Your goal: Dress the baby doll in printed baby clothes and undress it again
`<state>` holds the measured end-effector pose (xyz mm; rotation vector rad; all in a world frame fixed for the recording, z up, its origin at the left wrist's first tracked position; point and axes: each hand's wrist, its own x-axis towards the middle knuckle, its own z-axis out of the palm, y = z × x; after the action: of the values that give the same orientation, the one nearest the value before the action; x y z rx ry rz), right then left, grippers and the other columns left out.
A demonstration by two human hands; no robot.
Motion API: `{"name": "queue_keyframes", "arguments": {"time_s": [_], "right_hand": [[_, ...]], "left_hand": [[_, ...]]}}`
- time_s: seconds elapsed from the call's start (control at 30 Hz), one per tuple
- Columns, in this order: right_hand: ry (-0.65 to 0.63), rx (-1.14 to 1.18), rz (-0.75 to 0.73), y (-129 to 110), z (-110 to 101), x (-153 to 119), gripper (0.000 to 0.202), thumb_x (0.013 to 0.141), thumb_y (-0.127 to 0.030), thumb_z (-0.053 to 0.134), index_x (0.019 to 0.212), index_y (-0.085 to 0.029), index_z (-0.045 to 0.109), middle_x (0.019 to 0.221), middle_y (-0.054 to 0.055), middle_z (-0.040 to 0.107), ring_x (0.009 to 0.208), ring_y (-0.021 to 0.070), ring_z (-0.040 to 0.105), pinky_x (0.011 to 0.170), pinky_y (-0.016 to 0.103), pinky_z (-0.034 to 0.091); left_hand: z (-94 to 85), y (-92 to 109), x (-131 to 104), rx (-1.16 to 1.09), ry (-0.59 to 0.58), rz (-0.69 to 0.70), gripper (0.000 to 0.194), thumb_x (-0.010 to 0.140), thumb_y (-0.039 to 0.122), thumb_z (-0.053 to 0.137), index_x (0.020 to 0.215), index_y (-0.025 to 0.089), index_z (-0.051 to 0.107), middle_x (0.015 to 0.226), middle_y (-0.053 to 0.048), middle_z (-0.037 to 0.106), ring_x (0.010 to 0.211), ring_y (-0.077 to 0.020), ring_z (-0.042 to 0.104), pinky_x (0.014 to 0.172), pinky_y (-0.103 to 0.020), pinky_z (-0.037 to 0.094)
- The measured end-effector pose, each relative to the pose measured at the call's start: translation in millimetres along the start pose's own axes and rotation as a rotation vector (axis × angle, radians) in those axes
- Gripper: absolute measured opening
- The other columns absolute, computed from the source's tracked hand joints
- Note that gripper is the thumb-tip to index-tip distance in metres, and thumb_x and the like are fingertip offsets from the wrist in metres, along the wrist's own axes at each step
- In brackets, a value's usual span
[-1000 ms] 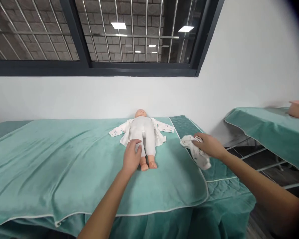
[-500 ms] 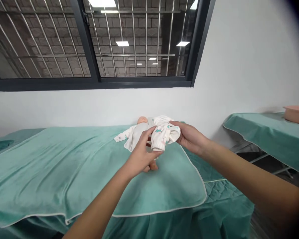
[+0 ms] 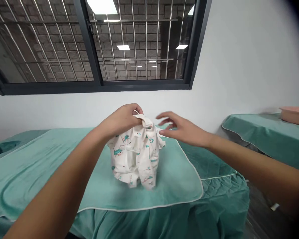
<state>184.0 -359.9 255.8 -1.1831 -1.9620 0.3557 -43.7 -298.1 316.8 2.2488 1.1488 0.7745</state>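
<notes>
A white baby garment with green and pink prints (image 3: pixel 134 152) hangs from my left hand (image 3: pixel 123 118), whose fingers pinch its top edge. The garment's lower part is slightly blurred and hangs in front of the green blanket (image 3: pixel 179 186). My right hand (image 3: pixel 180 129) is just right of the garment, fingers apart and holding nothing. The doll is hidden behind the garment and my hands; a bit of white cloth shows between the garment and my right hand.
A second green-covered table (image 3: pixel 254 129) stands at the right, with a pink basin (image 3: pixel 295 115) on it. Behind the bed are a white wall and a dark-framed window (image 3: pixel 97 87) with metal bars. The blanket's pale hem runs along the bed's front.
The garment was bunched between both hands over the doll; now it hangs unfolded from my left hand, which has moved up and left. My right hand has let go of it.
</notes>
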Motion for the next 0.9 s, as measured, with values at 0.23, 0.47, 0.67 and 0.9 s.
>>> {"name": "queue_keyframes", "arguments": {"time_s": [0.23, 0.47, 0.67, 0.9], "right_hand": [[0.057, -0.229, -0.375, -49.3, 2.3, 23.0, 0.025, 0.088, -0.039, 0.067, 0.107, -0.025, 0.060, 0.115, 0.005, 0.060, 0.102, 0.0207, 0.059, 0.085, 0.037, 0.051], [0.043, -0.767, -0.476, -43.5, 41.6, 14.9, 0.023, 0.089, -0.022, 0.061, 0.111, -0.021, 0.056, 0.123, 0.011, 0.057, 0.100, 0.0240, 0.055, 0.073, 0.035, 0.045], [0.079, -0.549, -0.274, -29.6, 48.4, 26.9, 0.014, 0.089, -0.020, 0.052, 0.102, -0.021, 0.059, 0.094, 0.003, 0.065, 0.081, 0.0179, 0.056, 0.065, 0.029, 0.037], [0.200, -0.097, -0.086, -9.5, 38.2, 39.3, 0.020, 0.088, -0.022, 0.049, 0.098, -0.022, 0.066, 0.078, -0.002, 0.062, 0.068, 0.0130, 0.051, 0.066, 0.027, 0.037]], "left_hand": [[-11.2, 11.5, 2.3, 0.132, -0.005, 0.163, 0.036, 0.060, 0.009, 0.066, 0.092, 0.024, 0.070, 0.083, -0.002, 0.068, 0.064, -0.0182, 0.058, 0.060, -0.028, 0.043], [-4.7, -18.2, -1.2, 0.165, -0.054, 0.189, 0.031, 0.064, 0.014, 0.061, 0.094, 0.024, 0.068, 0.094, -0.002, 0.070, 0.078, -0.0209, 0.063, 0.060, -0.026, 0.044], [6.7, -46.2, -3.4, 0.169, -0.081, 0.215, 0.040, 0.073, 0.031, 0.066, 0.112, 0.025, 0.062, 0.106, -0.002, 0.068, 0.084, -0.0203, 0.064, 0.067, -0.027, 0.047], [52.5, -81.8, -32.8, 0.240, 0.187, 0.396, 0.049, 0.085, 0.026, 0.059, 0.134, 0.027, 0.050, 0.127, -0.005, 0.057, 0.112, -0.0227, 0.058, 0.091, -0.033, 0.048]]}}
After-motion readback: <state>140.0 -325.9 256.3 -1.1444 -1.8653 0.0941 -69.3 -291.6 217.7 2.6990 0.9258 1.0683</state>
